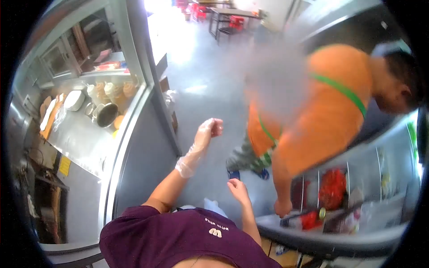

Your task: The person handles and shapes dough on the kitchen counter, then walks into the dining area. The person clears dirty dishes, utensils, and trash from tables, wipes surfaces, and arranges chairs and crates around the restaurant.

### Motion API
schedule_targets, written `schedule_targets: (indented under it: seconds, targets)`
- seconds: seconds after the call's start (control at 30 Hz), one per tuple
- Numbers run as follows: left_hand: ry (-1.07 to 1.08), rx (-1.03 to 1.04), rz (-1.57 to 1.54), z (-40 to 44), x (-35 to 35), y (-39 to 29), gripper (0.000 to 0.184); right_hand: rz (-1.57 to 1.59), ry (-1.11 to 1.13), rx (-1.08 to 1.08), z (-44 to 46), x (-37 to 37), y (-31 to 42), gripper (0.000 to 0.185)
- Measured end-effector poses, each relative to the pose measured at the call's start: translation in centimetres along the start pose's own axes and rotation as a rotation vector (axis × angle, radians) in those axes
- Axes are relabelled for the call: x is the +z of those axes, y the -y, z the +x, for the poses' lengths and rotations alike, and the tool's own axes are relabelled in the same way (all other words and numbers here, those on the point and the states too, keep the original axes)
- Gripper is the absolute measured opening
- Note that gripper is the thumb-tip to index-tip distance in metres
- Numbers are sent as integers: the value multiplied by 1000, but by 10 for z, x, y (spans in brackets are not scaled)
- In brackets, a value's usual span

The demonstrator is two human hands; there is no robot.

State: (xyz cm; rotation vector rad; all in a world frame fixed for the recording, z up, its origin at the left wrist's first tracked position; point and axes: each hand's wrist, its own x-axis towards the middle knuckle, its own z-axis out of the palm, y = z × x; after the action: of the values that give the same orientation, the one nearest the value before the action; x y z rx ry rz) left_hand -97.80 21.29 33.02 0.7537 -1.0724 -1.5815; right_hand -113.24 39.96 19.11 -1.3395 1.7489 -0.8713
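While both hands hang in mid-air, only the left wears film

Glove [188, 163]: on the left hand [211, 127], clear thin plastic, wrinkled, cuff bunched on the forearm. Loose cut; long sleeve probably keeps it from slipping off. Hand is raised over the smooth grey floor [187, 67], nearest the flat grey panel [145, 134]. Fingers curled inward; can't tell if they clamp on anything, nothing shows.

Right hand [239, 191]: uncovered, lower, near the left end of the chest freezer [313, 236], apart from it. Thumb visible; can't tell if the other fingers are together or apart.

Freezer is open, pale walls, thin upright dividers, likely there to sort the goods. Red bag [333, 190], glossy crinkled plastic, sits between two of them. Co-worker [339, 96], orange top with green straps, leans over it, presumably to reach down inside; co-worker's hand [282, 207] is at the left end of the rim, contact unclear.

Behind the metal-framed opening, shiny metal table [80, 145]. Soft-looking squeeze bottles [110, 90] stand upright in a cluster at its far right corner, probably for quick grabbing. Round dark pan [107, 115] by the right edge, white tub [74, 100] toward the far edge, brown board [52, 117] along the left edge.
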Motion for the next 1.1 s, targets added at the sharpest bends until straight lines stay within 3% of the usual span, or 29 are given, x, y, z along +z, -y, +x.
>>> schedule_targets:
  seconds: [0.07, 0.13, 0.23, 0.37, 0.47, 0.5, 0.53, 0.57, 0.6, 0.63, 0.67, 0.7, 0.77, 1.0, 1.1]
  targets:
    - [24, -34, -17, 33, -2, -2, 30, 10, 22, -109, 74, -5, 10, 23]
    - [-6, -52, 66, 70, -7, -5, 32, -11, 142, -82, 140, -23, 46, 30]
    - [-161, -67, 70, 120, -29, -13, 31, -76, 271, -146, 239, -34, 96, 30]
    - [-273, -102, 82, 221, -77, 2, 28, 132, 262, -286, 419, -27, 91, 25]
    - [-246, -146, 87, 319, -107, 15, 29, 475, 296, -5, 542, -19, 36, 17]
    - [-241, -176, 104, 353, -112, 12, 29, 506, 271, 1, 569, -20, 3, 13]
    - [-216, -163, 103, 386, -114, 12, 29, 321, 244, 94, 604, -14, -71, 16]
    - [-197, -145, 104, 423, -115, 10, 29, 168, 215, 161, 606, -29, -93, 21]
    - [-181, -126, 106, 458, -114, 5, 29, 160, 179, 383, 598, -45, -110, 30]
    - [-147, -135, 91, 488, -110, -5, 30, -139, 218, 684, 600, -55, -136, 34]
    - [-113, -149, 86, 515, -104, -18, 30, -266, 370, 789, 603, -65, -167, 35]
    - [-40, -146, 89, 544, -101, -30, 31, -132, 270, 1018, 606, -61, -243, 27]
    - [55, -225, 193, 609, -112, -33, 29, -196, 349, 1166, 615, -84, -237, 26]
    - [-150, -279, 201, 822, -196, 25, 32, -356, 578, 943, 836, -96, -190, 22]
    - [-279, -316, 231, 889, -221, 10, 29, -640, 739, 625, 983, -105, -171, 22]
